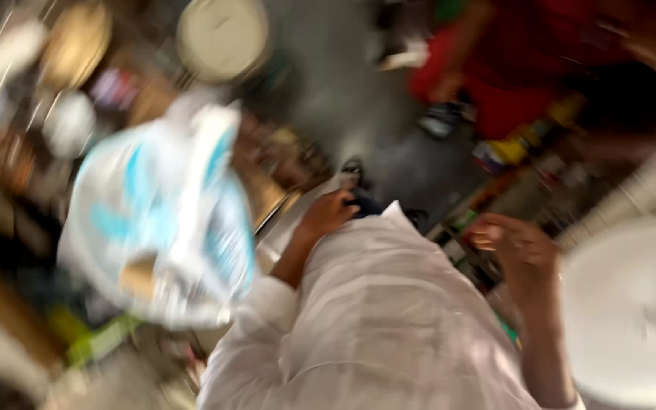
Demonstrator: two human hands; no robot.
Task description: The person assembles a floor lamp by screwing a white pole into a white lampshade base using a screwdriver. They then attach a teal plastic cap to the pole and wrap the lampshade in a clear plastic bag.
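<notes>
My left hand (328, 214) closes on a dark object (364, 203) at my waist, my right hand (521, 254) hangs half-curled and empty beside a white tub (632, 311); steadying the grip seems wise.

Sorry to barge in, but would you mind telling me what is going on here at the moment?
The picture is badly blurred by motion. A person in a white shirt looks down at their own body. Their left hand rests at a dark object near the waist, too blurred to identify. Their right hand is raised with fingers curled, holding nothing visible, beside a white round container. A white and blue plastic bag sits to the left. Someone in red stands beyond.
</notes>
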